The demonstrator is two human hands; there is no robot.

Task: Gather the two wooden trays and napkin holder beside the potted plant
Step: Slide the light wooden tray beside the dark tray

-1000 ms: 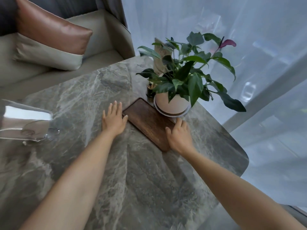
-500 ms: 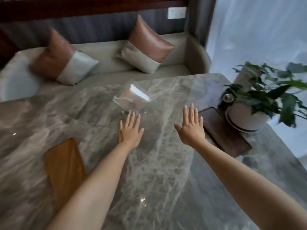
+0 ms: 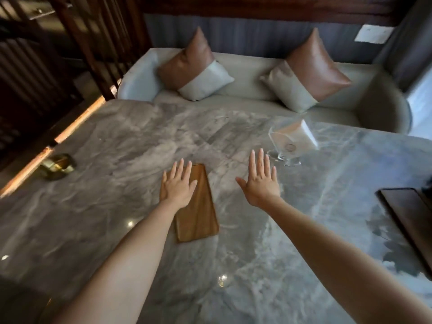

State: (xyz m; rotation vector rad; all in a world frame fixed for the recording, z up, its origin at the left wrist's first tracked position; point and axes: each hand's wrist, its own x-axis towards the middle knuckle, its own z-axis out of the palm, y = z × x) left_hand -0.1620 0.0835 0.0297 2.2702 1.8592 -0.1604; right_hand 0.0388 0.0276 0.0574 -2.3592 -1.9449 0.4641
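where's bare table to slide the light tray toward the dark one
Bare marble runs from the light tray right to the dark tray, below the right hand. Crowded only farther back, around the napkin holder.

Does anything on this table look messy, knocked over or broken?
Nothing looks spilled or damaged. The light wooden tray lies at a slant mid-table under the left hand, far from the dark wooden tray at the right edge. The clear napkin holder appears to tilt, though the wide lens may cause that.
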